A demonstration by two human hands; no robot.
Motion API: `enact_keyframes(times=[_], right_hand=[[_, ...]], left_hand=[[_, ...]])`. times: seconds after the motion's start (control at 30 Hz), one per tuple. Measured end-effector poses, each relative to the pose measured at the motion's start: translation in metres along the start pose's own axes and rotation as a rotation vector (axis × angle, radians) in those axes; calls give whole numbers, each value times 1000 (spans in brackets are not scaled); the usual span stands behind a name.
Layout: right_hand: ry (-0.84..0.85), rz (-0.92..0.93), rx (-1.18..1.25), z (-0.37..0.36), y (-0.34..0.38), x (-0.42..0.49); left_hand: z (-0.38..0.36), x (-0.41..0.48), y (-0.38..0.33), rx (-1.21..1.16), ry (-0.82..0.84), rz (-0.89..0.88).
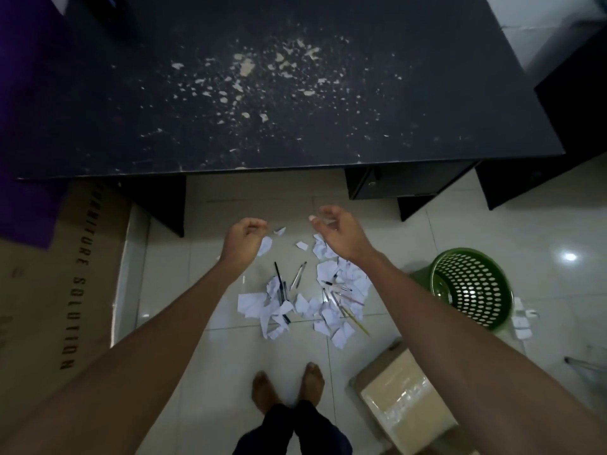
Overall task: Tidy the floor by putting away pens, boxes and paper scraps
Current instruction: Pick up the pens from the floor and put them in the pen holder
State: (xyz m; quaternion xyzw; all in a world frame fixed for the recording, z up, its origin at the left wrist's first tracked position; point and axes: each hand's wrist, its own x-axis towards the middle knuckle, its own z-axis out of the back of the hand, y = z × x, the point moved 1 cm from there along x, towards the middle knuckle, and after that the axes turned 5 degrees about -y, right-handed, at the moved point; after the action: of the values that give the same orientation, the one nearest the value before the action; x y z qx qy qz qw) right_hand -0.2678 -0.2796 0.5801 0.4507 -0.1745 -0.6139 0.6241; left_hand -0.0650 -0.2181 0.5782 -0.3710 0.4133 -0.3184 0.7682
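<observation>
Torn white paper scraps (312, 310) lie in a heap on the tiled floor, just ahead of my bare feet. Mixed into the heap are a black pen (279, 280), clear pens (299, 274) and several more pens (340, 288). A taped cardboard box (405, 407) sits on the floor at the lower right. Both arms reach out above the heap. My left hand (244, 238) has its fingers curled in and holds nothing that I can see. My right hand (335, 229) hangs with loosely bent fingers and is empty.
A green perforated basket (473, 287) lies tipped on the floor to the right, with small white items (522, 320) beside it. A dark, flaking desk (279, 93) fills the upper view, its drawer unit (394, 185) beneath. A large flat carton (49, 290) stands at the left.
</observation>
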Motion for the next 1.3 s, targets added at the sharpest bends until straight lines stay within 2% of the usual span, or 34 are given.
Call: enact_keyframes(times=[0.27,0.57,0.9,1.07,1.3], right_hand=[[-43,-60,32,-14,-56,11],[12,-162,47,-63,-194,43],[74,-232,74,-184,-374,95],[58,-249,70,-250,-442,114],[86,-193,-15,-344,-497,155]], left_hand=[[-27,14,54,-7,22,65],[-86,40,174,-25,-36,228],[-166,108,362,50,-36,291],[-211,130,443,87,38,281],[-257,168,527,154,39,256]])
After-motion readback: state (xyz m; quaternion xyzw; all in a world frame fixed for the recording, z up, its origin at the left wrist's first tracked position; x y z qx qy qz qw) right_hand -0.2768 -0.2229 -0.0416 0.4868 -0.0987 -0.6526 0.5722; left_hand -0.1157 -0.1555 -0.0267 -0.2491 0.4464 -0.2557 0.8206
